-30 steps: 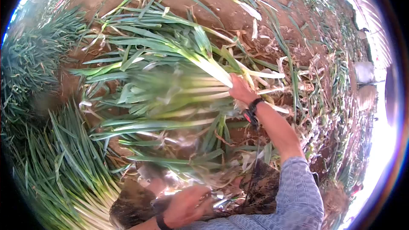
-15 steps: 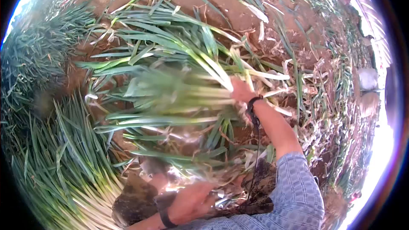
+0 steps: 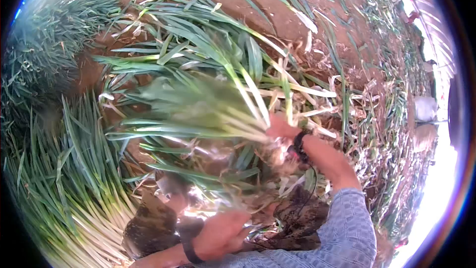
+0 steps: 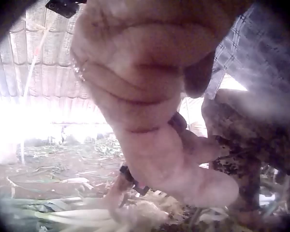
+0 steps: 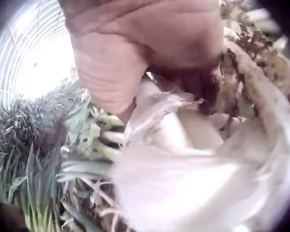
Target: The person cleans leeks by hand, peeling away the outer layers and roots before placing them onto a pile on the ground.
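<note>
My right hand (image 3: 281, 128) grips several green onions (image 3: 243, 119) by their white lower stalks, near the roots. Their blurred green leaves fan out leftward over a loose heap of green onions (image 3: 203, 32) on the soil. In the right wrist view, the fingers of the right hand (image 5: 145, 46) curl round white stalks (image 5: 169, 130), with pale loose outer skin in front. My left hand (image 3: 220, 235) is held in front of my lap, fingers loosely bent, holding nothing. The left wrist view shows the left hand (image 4: 145, 101) close up, with nothing in its fingers.
To the left lies a bundle of green onions (image 3: 94, 208), white ends toward me. A larger green pile (image 3: 44, 49) stands beyond it. Peeled skins and trimmings (image 3: 377, 134) cover the ground at right. My camouflage-clad knees (image 3: 148, 226) border the work area.
My right hand has drawn the gripped green onions toward my body, and their leaves have swung nearer with it. The left hand stays by my lap, shifting only slightly.
</note>
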A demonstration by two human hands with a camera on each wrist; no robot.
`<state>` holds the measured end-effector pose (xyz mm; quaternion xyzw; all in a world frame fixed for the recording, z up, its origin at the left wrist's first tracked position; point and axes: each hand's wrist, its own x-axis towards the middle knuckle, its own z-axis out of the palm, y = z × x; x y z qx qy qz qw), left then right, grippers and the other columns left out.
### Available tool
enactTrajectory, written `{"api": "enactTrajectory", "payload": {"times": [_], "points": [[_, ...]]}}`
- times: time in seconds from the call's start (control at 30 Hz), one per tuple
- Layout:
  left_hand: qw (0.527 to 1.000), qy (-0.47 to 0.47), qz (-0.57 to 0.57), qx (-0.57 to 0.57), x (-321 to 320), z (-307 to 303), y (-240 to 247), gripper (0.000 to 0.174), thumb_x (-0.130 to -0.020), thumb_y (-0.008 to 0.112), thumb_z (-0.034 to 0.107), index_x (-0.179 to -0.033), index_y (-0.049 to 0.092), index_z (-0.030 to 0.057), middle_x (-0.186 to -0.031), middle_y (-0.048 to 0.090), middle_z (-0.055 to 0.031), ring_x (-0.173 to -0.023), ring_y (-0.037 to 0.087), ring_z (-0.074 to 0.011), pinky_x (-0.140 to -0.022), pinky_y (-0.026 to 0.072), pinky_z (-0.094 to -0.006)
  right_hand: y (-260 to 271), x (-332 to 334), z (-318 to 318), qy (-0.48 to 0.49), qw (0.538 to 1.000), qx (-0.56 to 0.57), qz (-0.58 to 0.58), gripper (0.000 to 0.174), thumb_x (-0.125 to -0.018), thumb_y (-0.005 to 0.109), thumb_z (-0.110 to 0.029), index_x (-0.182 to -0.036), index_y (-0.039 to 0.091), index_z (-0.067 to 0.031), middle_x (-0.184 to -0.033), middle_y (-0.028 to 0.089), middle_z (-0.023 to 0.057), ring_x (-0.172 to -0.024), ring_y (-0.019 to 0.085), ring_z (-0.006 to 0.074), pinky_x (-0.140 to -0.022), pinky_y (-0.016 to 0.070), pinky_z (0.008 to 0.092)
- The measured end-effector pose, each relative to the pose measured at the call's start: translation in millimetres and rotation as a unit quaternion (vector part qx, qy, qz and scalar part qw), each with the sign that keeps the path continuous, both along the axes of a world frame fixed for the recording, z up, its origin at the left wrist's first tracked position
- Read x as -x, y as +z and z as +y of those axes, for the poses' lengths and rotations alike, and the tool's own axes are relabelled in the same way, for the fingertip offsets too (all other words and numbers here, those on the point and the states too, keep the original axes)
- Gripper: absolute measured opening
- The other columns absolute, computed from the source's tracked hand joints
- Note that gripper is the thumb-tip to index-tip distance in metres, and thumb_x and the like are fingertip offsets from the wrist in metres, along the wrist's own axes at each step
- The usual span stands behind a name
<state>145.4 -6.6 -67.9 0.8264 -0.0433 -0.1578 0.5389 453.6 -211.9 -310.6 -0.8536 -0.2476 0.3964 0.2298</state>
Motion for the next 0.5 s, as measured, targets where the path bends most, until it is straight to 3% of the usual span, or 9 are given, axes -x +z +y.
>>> {"api": "enactTrajectory", "payload": {"times": [0.07, 0.13, 0.27, 0.3, 0.37, 0.47, 0.5], "points": [[1.000, -0.011, -0.006, 0.005, 0.8, -3.9, -4.4, 0.025, -0.083, 0.070, 0.016, -0.102, 0.059, 0.0057, -0.086, 0.062, -0.0152, -0.078, 0.062, -0.0371, -0.067, 0.0506, -0.0447, 24.7, 28.2, 2.7, -0.070, 0.997, -0.037, 0.022, 0.057, -0.073, 0.069, -0.011, -0.123, 0.046, 0.0046, -0.102, 0.063, 0.0275, -0.096, 0.065, 0.0385, -0.084, 0.0537, 0.0444], [1.000, -0.020, -0.002, -0.004, 0.7, -1.1, -4.5, 0.026, -0.083, 0.070, 0.016, -0.103, 0.058, 0.0055, -0.088, 0.062, -0.0155, -0.079, 0.062, -0.0370, -0.067, 0.0508, -0.0447, -4.4, 37.7, 4.8, -0.112, 0.993, 0.023, -0.004, 0.060, -0.072, 0.072, -0.014, -0.122, 0.046, 0.0053, -0.103, 0.064, 0.0277, -0.097, 0.065, 0.0383, -0.084, 0.0538, 0.0447], [0.999, -0.043, 0.029, -0.009, 6.2, -5.2, -5.0, 0.027, -0.085, 0.068, 0.018, -0.106, 0.057, 0.0053, -0.090, 0.062, -0.0157, -0.081, 0.063, -0.0367, -0.069, 0.0513, -0.0453, 3.7, 31.8, 9.8, -0.067, 0.996, 0.048, -0.023, 0.067, -0.067, 0.080, -0.021, -0.119, 0.048, 0.0056, -0.100, 0.065, 0.0262, -0.092, 0.067, 0.0364, -0.084, 0.0537, 0.0430], [0.998, -0.047, 0.033, -0.012, 7.9, -7.4, -5.7, 0.027, -0.085, 0.068, 0.019, -0.106, 0.057, 0.0053, -0.091, 0.062, -0.0157, -0.082, 0.063, -0.0367, -0.069, 0.0514, -0.0455, 15.1, 31.8, 13.4, -0.115, 0.990, 0.034, 0.070, 0.049, -0.073, 0.077, -0.013, -0.109, 0.049, 0.0040, -0.098, 0.065, 0.0178, -0.087, 0.067, 0.0316, -0.075, 0.0564, 0.0390], [0.998, -0.057, 0.023, -0.019, 5.9, -7.2, -6.1, 0.025, -0.086, 0.067, 0.020, -0.104, 0.056, 0.0055, -0.089, 0.061, -0.0154, -0.080, 0.062, -0.0367, -0.068, 0.0510, -0.0461, 11.6, 30.4, 17.9, -0.087, 0.977, -0.072, 0.178, 0.048, -0.074, 0.077, -0.013, -0.112, 0.055, 0.0069, -0.101, 0.067, 0.0170, -0.088, 0.067, 0.0288, -0.077, 0.0571, 0.0378], [0.996, -0.074, 0.023, -0.037, 5.7, -7.7, -5.8, 0.025, -0.085, 0.067, 0.020, -0.102, 0.056, 0.0053, -0.088, 0.061, -0.0154, -0.080, 0.062, -0.0365, -0.068, 0.0504, -0.0457, 17.9, 58.2, 17.9, -0.147, 0.938, -0.089, 0.302, 0.049, -0.072, 0.077, -0.014, -0.117, 0.065, 0.0030, -0.104, 0.070, 0.0157, -0.092, 0.067, 0.0242, -0.081, 0.0535, 0.0321], [0.996, -0.080, 0.025, -0.037, 3.6, -6.7, -3.1, 0.024, -0.085, 0.067, 0.020, -0.101, 0.056, 0.0051, -0.088, 0.061, -0.0153, -0.080, 0.062, -0.0363, -0.068, 0.0502, -0.0456, 5.7, 67.9, 10.9, -0.137, 0.946, -0.069, 0.287, 0.048, -0.072, 0.077, -0.013, -0.116, 0.065, 0.0024, -0.104, 0.070, 0.0151, -0.092, 0.066, 0.0232, -0.081, 0.0532, 0.0318]]}}
